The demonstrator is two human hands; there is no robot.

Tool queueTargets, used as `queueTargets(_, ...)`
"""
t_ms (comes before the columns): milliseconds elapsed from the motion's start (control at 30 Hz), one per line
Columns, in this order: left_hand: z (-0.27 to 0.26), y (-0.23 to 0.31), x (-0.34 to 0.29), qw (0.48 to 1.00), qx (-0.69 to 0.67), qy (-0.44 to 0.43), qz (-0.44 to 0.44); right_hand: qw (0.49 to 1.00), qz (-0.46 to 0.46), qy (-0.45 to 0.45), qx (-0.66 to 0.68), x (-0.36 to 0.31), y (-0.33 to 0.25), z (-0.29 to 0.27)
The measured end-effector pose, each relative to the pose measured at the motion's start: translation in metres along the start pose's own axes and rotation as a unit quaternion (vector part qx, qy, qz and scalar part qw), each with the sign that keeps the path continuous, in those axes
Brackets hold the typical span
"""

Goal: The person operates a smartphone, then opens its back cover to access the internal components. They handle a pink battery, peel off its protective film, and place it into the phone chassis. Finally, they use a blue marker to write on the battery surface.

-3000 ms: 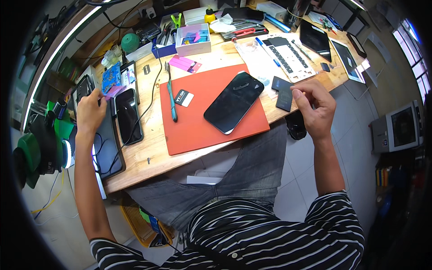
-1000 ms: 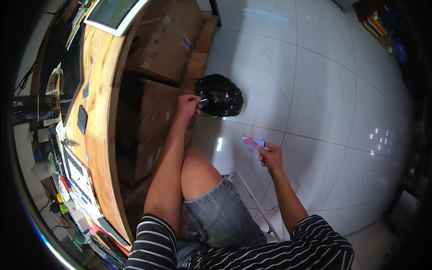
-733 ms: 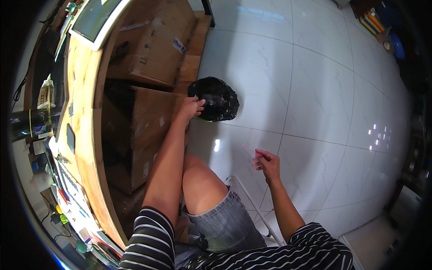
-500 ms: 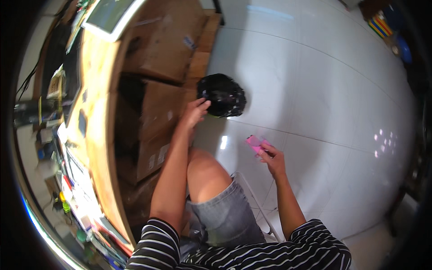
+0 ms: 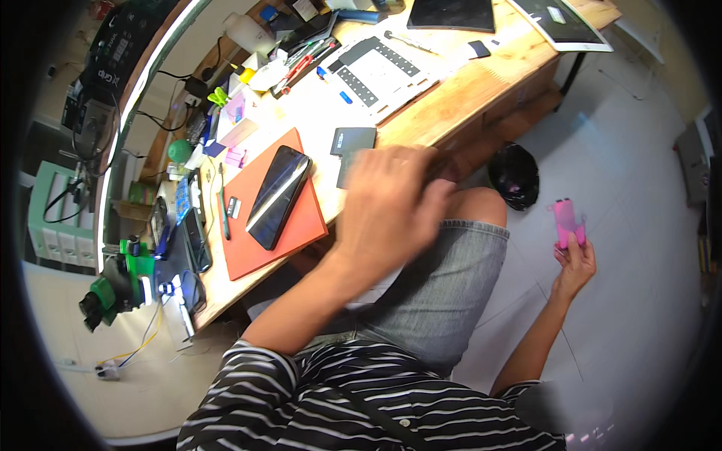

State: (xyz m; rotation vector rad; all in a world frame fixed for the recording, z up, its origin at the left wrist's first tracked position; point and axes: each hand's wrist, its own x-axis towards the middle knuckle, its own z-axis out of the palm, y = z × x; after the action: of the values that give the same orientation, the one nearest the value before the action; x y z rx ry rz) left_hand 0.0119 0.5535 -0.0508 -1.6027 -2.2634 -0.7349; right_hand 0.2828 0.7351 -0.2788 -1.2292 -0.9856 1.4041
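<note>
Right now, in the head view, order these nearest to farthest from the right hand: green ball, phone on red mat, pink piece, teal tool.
1. Pink piece, in the right hand
2. Phone, on the red mat
3. Teal tool, left of the phone
4. Green ball, farther left

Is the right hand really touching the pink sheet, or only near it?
Touching. The head view shows the right hand holding the lower end of the pink sheet in its fingers.
</note>
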Motion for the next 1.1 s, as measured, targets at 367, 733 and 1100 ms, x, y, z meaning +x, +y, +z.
queueTargets(367,-0.030,-0.062,-0.030,0.973,0.100,-0.053,-0.202,0.964,-0.022,-0.244,0.099,-0.084,-0.115,0.104)
queueTargets(733,-0.057,-0.080,-0.039,0.981,-0.127,-0.043,-0.139,0.878,0.127,-0.430,0.169,-0.101,-0.131,0.167)
queueTargets(1100,-0.059,-0.074,-0.061,0.855,-0.502,-0.110,-0.076,0.829,0.246,-0.492,0.103,-0.134,-0.137,0.176)
